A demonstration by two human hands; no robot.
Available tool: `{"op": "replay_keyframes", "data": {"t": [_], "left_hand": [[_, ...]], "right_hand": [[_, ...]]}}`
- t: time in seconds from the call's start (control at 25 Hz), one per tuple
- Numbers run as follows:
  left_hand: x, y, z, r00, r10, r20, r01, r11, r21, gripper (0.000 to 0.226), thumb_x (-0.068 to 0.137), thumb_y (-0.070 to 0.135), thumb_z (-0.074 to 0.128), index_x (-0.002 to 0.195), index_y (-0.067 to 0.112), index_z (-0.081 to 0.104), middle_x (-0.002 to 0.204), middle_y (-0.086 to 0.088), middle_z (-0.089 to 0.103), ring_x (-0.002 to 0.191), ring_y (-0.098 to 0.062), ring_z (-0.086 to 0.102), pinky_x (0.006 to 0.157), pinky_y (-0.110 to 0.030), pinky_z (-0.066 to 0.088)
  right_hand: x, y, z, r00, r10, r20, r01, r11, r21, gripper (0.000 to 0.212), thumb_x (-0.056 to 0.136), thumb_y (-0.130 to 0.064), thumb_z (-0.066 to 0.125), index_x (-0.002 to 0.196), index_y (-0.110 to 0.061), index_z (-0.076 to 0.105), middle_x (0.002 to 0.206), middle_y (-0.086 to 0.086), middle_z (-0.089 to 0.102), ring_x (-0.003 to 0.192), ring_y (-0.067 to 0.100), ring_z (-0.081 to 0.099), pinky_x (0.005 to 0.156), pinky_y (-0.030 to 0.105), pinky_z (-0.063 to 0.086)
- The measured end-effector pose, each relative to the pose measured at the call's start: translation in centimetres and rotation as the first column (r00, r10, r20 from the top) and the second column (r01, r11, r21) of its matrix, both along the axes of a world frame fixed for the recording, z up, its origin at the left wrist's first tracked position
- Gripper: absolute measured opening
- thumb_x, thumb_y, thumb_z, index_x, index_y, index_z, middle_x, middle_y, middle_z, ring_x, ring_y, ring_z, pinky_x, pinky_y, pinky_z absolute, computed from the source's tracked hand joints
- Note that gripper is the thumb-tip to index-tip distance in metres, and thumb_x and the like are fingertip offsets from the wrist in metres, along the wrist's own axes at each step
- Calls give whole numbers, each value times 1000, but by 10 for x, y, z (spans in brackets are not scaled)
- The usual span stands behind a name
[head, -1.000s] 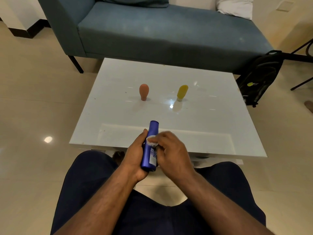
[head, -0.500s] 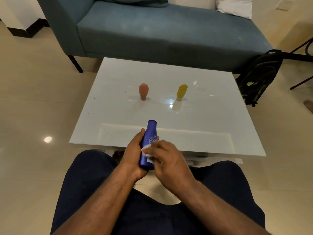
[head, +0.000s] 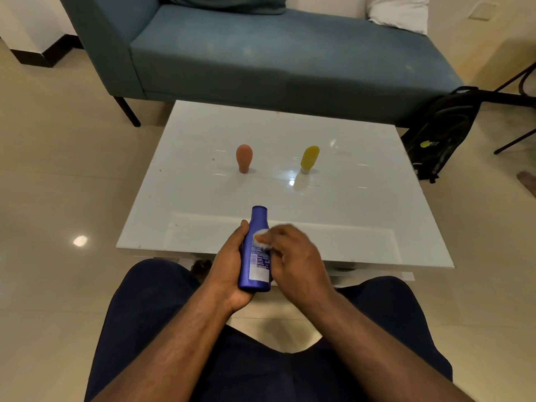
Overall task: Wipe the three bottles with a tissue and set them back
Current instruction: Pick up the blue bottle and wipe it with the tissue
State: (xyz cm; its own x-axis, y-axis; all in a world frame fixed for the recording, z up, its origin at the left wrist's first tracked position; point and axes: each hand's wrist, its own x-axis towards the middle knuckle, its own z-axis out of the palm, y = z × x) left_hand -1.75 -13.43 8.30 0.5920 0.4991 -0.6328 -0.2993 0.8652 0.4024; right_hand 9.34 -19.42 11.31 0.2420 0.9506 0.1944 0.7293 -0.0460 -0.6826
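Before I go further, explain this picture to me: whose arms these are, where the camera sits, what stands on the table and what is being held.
There is no machine here. A seated person wears a camera on the head, looking forward and down, so the arms are their own. The left hand grips a blue bottle above the lap, at the near edge of the white table. The right hand presses a white tissue against the bottle with its fingers. On the table stand an orange bottle and a yellow bottle, apart from each other, each resting on its narrow end. Behind are a blue sofa and a black backpack on the floor.
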Motion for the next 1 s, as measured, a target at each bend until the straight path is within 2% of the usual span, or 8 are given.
{"op": "replay_keyframes", "data": {"t": [0.16, 0.28, 0.4, 0.48, 0.6, 0.76, 0.84, 1.0], "left_hand": [[-1, 0, 3, 999, 19, -27, -19, 1000, 22, 49, 95, 52, 58, 121, 12, 68, 91, -13, 73, 76, -26, 71, 73, -40, 58], [-2, 6, 2, 997, 54, -54, -55, 998, -17, 48, 93, 55, 60, 107, 9, 69, 82, -12, 70, 69, -23, 69, 62, -35, 60], [-1, 9, -2, 993, 86, -82, -90, 995, -45, 52, 90, 56, 63, 110, 8, 68, 83, -12, 69, 69, -22, 67, 63, -33, 60], [1, 6, -1, 997, 67, -48, -70, 996, -50, 50, 92, 55, 62, 112, 9, 68, 85, -13, 70, 72, -23, 69, 64, -36, 60], [1, 1, 2, 997, 65, -44, -66, 997, -34, 47, 95, 51, 58, 115, 11, 68, 87, -13, 73, 72, -27, 72, 62, -40, 61], [-2, 5, 4, 994, 94, -61, -99, 991, -87, 55, 96, 52, 55, 123, 5, 66, 104, -13, 75, 84, -26, 73, 75, -39, 62], [-2, 10, 5, 980, 148, -132, -163, 981, -110, 53, 98, 51, 55, 125, 6, 64, 107, -14, 74, 86, -26, 72, 73, -39, 61], [-2, 15, 10, 951, 265, -160, -289, 944, -157, 39, 104, 40, 48, 118, 5, 54, 101, -20, 64, 90, -31, 64, 73, -47, 51]], "right_hand": [[6, 12, 4, 999, -36, -35, 37, 999, 21, 21, 87, -8, 59, 105, -13, 69, 102, -1, 62, 92, 13, 60, 83, 31, 52], [-13, -19, 1, 991, 49, 122, -52, 998, 21, 29, 82, -5, 62, 109, -14, 68, 106, 1, 62, 96, 18, 56, 82, 30, 52], [-22, -40, 1, 961, 161, 226, -166, 986, 6, 33, 76, -3, 69, 107, -15, 69, 103, 2, 64, 91, 19, 57, 77, 27, 52], [-12, -28, 0, 975, 142, 169, -141, 990, -20, 32, 78, 0, 65, 107, -16, 69, 103, 1, 63, 91, 19, 56, 79, 30, 52], [2, -1, 0, 998, 2, 70, 2, 998, -58, 24, 85, -6, 62, 106, -14, 69, 102, 2, 63, 91, 19, 58, 80, 35, 53], [-24, -15, 12, 986, 127, 107, -116, 988, -101, 31, 80, -3, 65, 107, -15, 70, 104, 3, 64, 95, 21, 56, 85, 33, 50], [-28, -28, 15, 978, 191, 90, -183, 979, -85, 33, 76, 0, 62, 103, -17, 71, 101, 1, 65, 94, 20, 56, 84, 31, 49], [-10, -25, -1, 998, 44, 35, -45, 999, 11, 29, 84, 1, 61, 105, -16, 70, 102, -2, 64, 96, 11, 58, 83, 29, 51]]}}
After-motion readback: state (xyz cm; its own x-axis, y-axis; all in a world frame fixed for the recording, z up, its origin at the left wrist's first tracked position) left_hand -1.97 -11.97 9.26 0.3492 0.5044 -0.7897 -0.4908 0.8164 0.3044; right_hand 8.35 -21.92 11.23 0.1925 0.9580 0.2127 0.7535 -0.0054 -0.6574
